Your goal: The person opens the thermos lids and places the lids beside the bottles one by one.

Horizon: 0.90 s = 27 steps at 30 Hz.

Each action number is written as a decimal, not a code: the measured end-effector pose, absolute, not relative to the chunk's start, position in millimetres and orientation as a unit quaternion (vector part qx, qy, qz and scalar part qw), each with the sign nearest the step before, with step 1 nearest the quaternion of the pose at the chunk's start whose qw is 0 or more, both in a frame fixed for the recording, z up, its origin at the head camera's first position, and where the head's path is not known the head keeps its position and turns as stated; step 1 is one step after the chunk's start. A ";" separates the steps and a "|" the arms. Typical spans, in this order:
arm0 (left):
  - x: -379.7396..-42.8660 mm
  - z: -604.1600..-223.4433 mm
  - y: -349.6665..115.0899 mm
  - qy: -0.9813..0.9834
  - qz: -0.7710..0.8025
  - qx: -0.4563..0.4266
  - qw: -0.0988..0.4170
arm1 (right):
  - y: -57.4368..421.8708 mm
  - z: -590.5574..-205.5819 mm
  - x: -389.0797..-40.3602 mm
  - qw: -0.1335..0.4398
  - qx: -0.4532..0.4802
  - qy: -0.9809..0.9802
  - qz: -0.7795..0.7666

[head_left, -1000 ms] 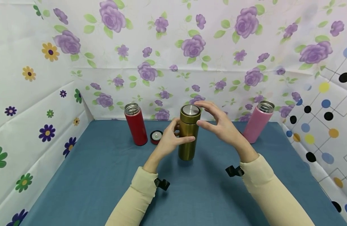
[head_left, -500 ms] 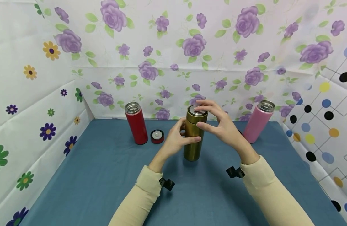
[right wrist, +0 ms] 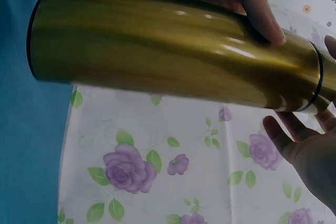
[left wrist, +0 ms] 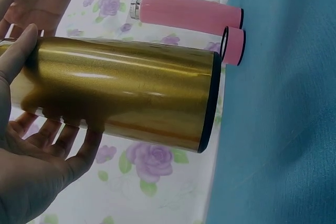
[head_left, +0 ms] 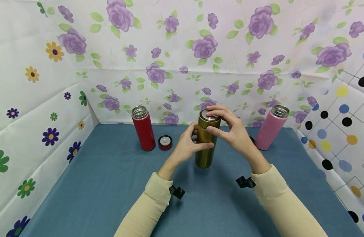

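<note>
My left hand [head_left: 185,146] grips the body of a gold thermos [head_left: 205,156], its thumb across the near side and its fingers behind. The thermos stands nearly upright at the middle of the table. At its top, my right hand [head_left: 233,131] holds the gold lid [head_left: 205,123], with fingers over the shiny steel top and the thumb at the near side. A dark line rings the joint between lid and body. The right wrist view shows the thermos body [right wrist: 168,45] sideways, with the right hand's fingers below the lid end.
An open red thermos [head_left: 144,135] stands to the left, its red lid [head_left: 165,143] upside down beside it. At right stands an open pink thermos [head_left: 269,131]; its pink lid [left wrist: 234,45] lies near its base. Patterned sheets [head_left: 170,79] wall in the blue table [head_left: 111,184].
The left hand has shifted the gold thermos to the right, towards the right hand. The right hand's fingers have come down over the lid, from beside it to holding it.
</note>
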State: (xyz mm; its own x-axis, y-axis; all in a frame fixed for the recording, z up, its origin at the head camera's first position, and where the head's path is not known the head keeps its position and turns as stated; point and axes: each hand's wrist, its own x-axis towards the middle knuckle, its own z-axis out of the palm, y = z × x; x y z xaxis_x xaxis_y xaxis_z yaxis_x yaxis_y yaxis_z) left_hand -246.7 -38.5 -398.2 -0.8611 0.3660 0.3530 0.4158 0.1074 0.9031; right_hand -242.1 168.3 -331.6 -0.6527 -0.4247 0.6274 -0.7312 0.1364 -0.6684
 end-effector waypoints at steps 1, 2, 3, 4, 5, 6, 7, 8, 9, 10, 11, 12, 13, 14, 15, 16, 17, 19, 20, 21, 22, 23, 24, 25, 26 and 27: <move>-246.2 -398.1 -38.2 -0.744 -0.613 -0.264 0.022 | 167.6 -332.0 -242.1 0.150 0.389 -0.739 0.530; -245.7 -397.9 -37.9 -0.745 -0.612 -0.264 0.023 | 166.8 -332.4 -242.1 0.154 0.387 -0.738 0.531; -245.1 -397.6 -37.6 -0.746 -0.611 -0.263 0.024 | 166.0 -332.6 -241.9 0.159 0.385 -0.737 0.532; -244.5 -397.5 -37.4 -0.748 -0.610 -0.262 0.027 | 165.2 -332.8 -241.6 0.163 0.382 -0.736 0.534; -243.9 -397.5 -37.2 -0.750 -0.608 -0.260 0.029 | 164.5 -333.1 -241.4 0.167 0.380 -0.735 0.536; -243.3 -397.5 -37.1 -0.752 -0.606 -0.258 0.031 | 163.8 -333.3 -241.1 0.170 0.377 -0.734 0.538; -242.8 -397.6 -37.0 -0.752 -0.605 -0.257 0.034 | 163.1 -333.6 -240.9 0.172 0.376 -0.732 0.541; -242.3 -397.7 -36.9 -0.754 -0.604 -0.256 0.037 | 162.5 -333.7 -240.7 0.174 0.375 -0.730 0.544; -241.7 -397.7 -36.9 -0.755 -0.603 -0.256 0.040 | 161.9 -333.9 -240.4 0.176 0.374 -0.728 0.547; -241.1 -397.7 -36.8 -0.755 -0.602 -0.256 0.045 | 161.4 -334.0 -240.2 0.179 0.374 -0.725 0.550; -240.5 -397.8 -36.8 -0.755 -0.601 -0.256 0.048 | 160.7 -334.0 -239.9 0.181 0.373 -0.723 0.552; -239.9 -397.9 -36.8 -0.756 -0.600 -0.258 0.053 | 160.2 -333.9 -239.6 0.184 0.373 -0.721 0.554; -239.3 -397.9 -36.5 -0.756 -0.599 -0.258 0.057 | 159.9 -333.5 -239.2 0.188 0.373 -0.718 0.557; -238.5 -398.1 -36.4 -0.757 -0.598 -0.257 0.060 | 159.7 -333.1 -238.7 0.191 0.372 -0.715 0.560; -237.7 -398.3 -36.2 -0.757 -0.599 -0.255 0.060 | 159.4 -332.6 -238.2 0.195 0.372 -0.713 0.561; -236.9 -398.9 -36.1 -0.757 -0.600 -0.252 0.061 | 159.0 -331.9 -237.5 0.198 0.372 -0.711 0.563; -236.2 -399.6 -35.9 -0.757 -0.601 -0.249 0.061 | 158.9 -331.5 -236.9 0.201 0.370 -0.710 0.564; -234.9 -401.2 -35.6 -0.756 -0.605 -0.241 0.058 | 158.4 -330.7 -235.7 0.205 0.369 -0.707 0.568; -234.2 -401.8 -35.4 -0.755 -0.608 -0.238 0.056 | 158.1 -330.3 -235.1 0.206 0.369 -0.706 0.568; -233.7 -402.3 -35.3 -0.754 -0.611 -0.236 0.054 | 157.9 -330.0 -234.6 0.207 0.369 -0.705 0.569; -233.4 -402.7 -35.1 -0.753 -0.613 -0.234 0.053 | 157.8 -329.7 -234.1 0.207 0.369 -0.705 0.570; -233.1 -402.8 -35.0 -0.751 -0.615 -0.235 0.053 | 157.7 -329.3 -233.6 0.206 0.370 -0.704 0.570; -232.6 -402.8 -35.1 -0.749 -0.617 -0.235 0.053 | 157.6 -328.8 -233.2 0.206 0.372 -0.704 0.569; -232.0 -402.6 -35.4 -0.748 -0.618 -0.237 0.054 | 157.6 -328.3 -232.8 0.206 0.374 -0.704 0.567; -231.6 -402.5 -36.0 -0.747 -0.618 -0.239 0.055 | 157.6 -327.6 -232.1 0.206 0.378 -0.703 0.567; -231.4 -402.3 -36.7 -0.746 -0.617 -0.243 0.059 | 157.8 -326.8 -231.6 0.205 0.382 -0.701 0.566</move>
